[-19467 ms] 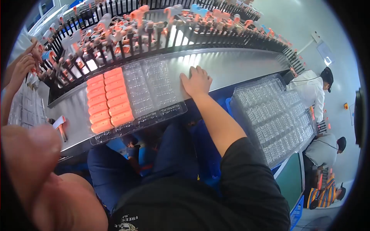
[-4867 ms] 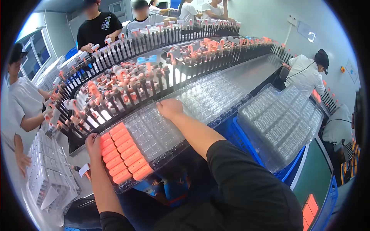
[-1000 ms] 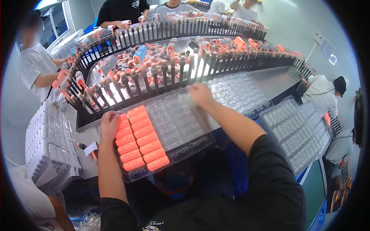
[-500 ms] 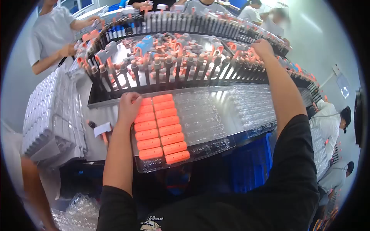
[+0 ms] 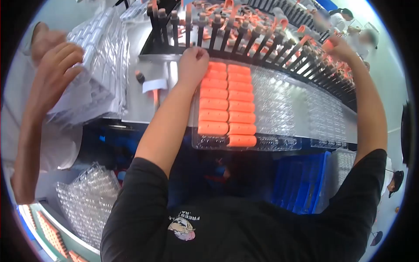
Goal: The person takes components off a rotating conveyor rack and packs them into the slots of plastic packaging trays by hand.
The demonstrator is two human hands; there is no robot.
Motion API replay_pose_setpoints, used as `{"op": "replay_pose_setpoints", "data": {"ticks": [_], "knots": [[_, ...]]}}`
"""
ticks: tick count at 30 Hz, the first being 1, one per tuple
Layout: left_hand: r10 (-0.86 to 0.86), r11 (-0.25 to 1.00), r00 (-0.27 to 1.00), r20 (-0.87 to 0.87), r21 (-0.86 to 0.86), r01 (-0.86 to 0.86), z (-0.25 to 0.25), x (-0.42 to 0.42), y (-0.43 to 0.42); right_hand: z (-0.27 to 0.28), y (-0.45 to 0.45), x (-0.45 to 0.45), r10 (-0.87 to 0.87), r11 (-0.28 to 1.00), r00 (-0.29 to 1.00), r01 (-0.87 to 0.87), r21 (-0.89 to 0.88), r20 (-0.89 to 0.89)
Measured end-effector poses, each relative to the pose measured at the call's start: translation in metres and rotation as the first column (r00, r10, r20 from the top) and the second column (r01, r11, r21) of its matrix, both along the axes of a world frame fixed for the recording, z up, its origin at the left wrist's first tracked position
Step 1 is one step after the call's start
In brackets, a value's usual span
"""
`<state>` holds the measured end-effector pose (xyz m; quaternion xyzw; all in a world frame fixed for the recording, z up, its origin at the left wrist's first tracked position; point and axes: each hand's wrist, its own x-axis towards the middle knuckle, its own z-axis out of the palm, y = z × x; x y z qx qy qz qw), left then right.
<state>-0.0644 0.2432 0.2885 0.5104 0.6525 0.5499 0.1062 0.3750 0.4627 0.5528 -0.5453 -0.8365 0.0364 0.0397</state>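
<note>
Head view: rounded coral-orange plastic pieces (image 5: pixel 241 117) in two columns, left side of a clear moulded plastic tray (image 5: pixel 275 100); left column ends short. Tray's near edge overhangs the metal tabletop (image 5: pixel 133 96). Left hand (image 5: pixel 194 65) at tray's far left corner, fingers curled; grip unclear. Right hand (image 5: pixel 340 49) beyond the black upright pegs (image 5: pixel 216 32), fingers bent beside coral parts; hold unclear. Judgement: steady the corner lightly; clear the peg tips with the right.
</note>
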Motion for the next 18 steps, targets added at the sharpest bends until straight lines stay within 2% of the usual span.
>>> {"op": "replay_pose_setpoints", "data": {"ticks": [1,2,4,7,8,9,11,13,14,16,17,18], "knots": [[0.046,0.994,0.999,-0.022,0.097,-0.044,-0.012,-0.004,0.009,-0.001,0.006,0.006,0.03,0.998,0.993,-0.036,-0.051,-0.118],[0.047,0.995,0.999,0.013,0.088,-0.048,-0.013,-0.004,0.007,-0.004,0.002,0.004,0.019,1.0,0.981,-0.022,-0.011,-0.191],[0.051,0.995,0.995,0.081,0.079,-0.057,-0.005,-0.004,0.002,0.012,0.032,0.008,0.061,0.993,0.998,-0.061,0.101,-0.003],[0.066,0.997,0.994,0.087,0.035,-0.069,-0.011,-0.006,0.003,0.003,0.017,-0.002,0.136,0.989,0.989,-0.138,0.049,0.054],[0.083,0.996,0.993,0.082,0.037,-0.086,-0.008,-0.004,0.004,-0.008,-0.004,-0.02,0.016,0.996,0.993,-0.026,-0.083,-0.114],[0.042,0.997,0.995,0.091,0.067,-0.048,-0.015,-0.008,0.009,-0.02,0.01,-0.018,-0.019,0.98,0.968,-0.032,-0.198,-0.249],[0.034,0.999,0.987,0.156,0.02,-0.037,-0.01,-0.008,0.007,-0.008,-0.049,-0.067,-0.024,0.914,0.911,-0.146,-0.378,-0.411],[0.027,1.0,0.98,0.196,0.001,-0.028,-0.01,-0.003,0.005,-0.008,-0.037,-0.077,-0.065,0.847,0.837,-0.242,-0.474,-0.543],[0.024,1.0,0.98,0.196,0.008,-0.026,-0.011,-0.004,0.005,-0.012,-0.057,-0.097,-0.049,0.919,0.842,-0.173,-0.354,-0.537],[0.016,0.999,0.985,0.171,0.029,-0.021,-0.015,-0.008,0.005,-0.025,-0.051,-0.109,0.157,0.983,0.905,-0.184,-0.03,-0.396],[0.01,0.999,0.988,0.152,0.045,-0.017,-0.018,-0.009,0.007,-0.014,-0.04,-0.112,0.156,0.958,0.939,-0.219,-0.186,-0.305],[0.0,0.998,0.991,0.137,0.064,-0.009,-0.018,-0.009,0.009,-0.01,-0.039,-0.121,0.245,0.947,0.946,-0.28,-0.156,-0.212]]}}
